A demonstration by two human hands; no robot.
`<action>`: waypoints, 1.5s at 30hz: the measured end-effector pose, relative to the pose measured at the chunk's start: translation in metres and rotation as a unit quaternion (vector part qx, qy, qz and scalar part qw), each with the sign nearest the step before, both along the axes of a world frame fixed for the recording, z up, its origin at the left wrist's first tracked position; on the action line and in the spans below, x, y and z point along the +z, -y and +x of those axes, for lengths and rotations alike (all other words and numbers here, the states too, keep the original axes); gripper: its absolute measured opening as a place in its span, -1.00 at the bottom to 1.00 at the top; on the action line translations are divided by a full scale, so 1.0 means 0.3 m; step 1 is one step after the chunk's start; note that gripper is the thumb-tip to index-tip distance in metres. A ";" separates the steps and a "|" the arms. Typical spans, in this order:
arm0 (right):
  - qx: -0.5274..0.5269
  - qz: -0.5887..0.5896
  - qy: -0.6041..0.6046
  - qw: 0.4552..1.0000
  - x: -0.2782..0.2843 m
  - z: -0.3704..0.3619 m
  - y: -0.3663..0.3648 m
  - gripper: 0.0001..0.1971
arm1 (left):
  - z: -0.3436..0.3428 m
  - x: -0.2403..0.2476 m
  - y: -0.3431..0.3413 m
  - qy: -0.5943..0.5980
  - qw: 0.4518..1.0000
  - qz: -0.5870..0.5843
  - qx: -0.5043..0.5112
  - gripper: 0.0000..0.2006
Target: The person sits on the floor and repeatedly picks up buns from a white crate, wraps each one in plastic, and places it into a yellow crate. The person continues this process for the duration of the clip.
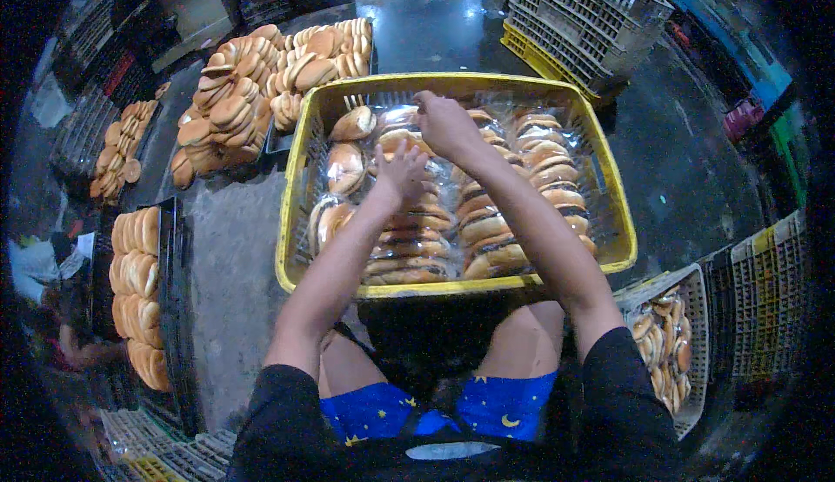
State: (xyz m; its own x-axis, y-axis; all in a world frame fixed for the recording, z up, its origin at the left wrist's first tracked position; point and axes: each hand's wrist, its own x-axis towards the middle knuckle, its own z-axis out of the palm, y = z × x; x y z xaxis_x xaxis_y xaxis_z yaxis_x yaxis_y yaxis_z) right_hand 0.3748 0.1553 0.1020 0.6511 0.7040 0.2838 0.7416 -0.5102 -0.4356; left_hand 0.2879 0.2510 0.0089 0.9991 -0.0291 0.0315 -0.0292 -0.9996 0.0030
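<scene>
A yellow plastic crate (pixel 457 289) sits in front of my knees, packed with rows of buns in clear plastic (pixel 557 177). Dark filling shows along the sides of several buns. My left hand (pixel 403 171) rests on the second row from the left, its fingers spread over the wrapping. Farther out, my right hand (pixel 445 125) is above the far end of that row, fingers bent and drawn together; whatever they hold, if anything, is hidden. In the crate's far left corner, a bun (pixel 354 123) tops the leftmost group.
Loose buns are heaped on trays (pixel 230 108) at the far left, with more on a dark tray (pixel 139 295) nearer. Stacked crates (pixel 578 16) stand at the far right. A pale crate of buns (pixel 665 347) is by my right side. Another person's arm (pixel 83 351) shows at the left edge.
</scene>
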 end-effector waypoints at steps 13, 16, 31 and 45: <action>-0.143 0.008 0.211 0.967 0.039 -0.092 0.077 -0.61 | -0.027 0.203 0.001 0.199 0.726 -0.657 0.044 -0.47; 0.060 0.153 -0.038 0.986 0.155 -0.316 0.300 -0.54 | -0.227 0.310 0.205 0.310 0.660 -0.683 0.037 -0.30; -0.125 0.321 -0.278 0.897 -0.002 -0.988 0.746 -0.81 | -1.042 0.157 0.484 -0.025 0.459 -0.888 -0.020 -0.21; 0.054 0.386 -0.534 0.751 0.012 -1.069 0.615 -0.80 | -1.052 0.269 0.463 0.028 0.414 -0.909 -0.040 -0.37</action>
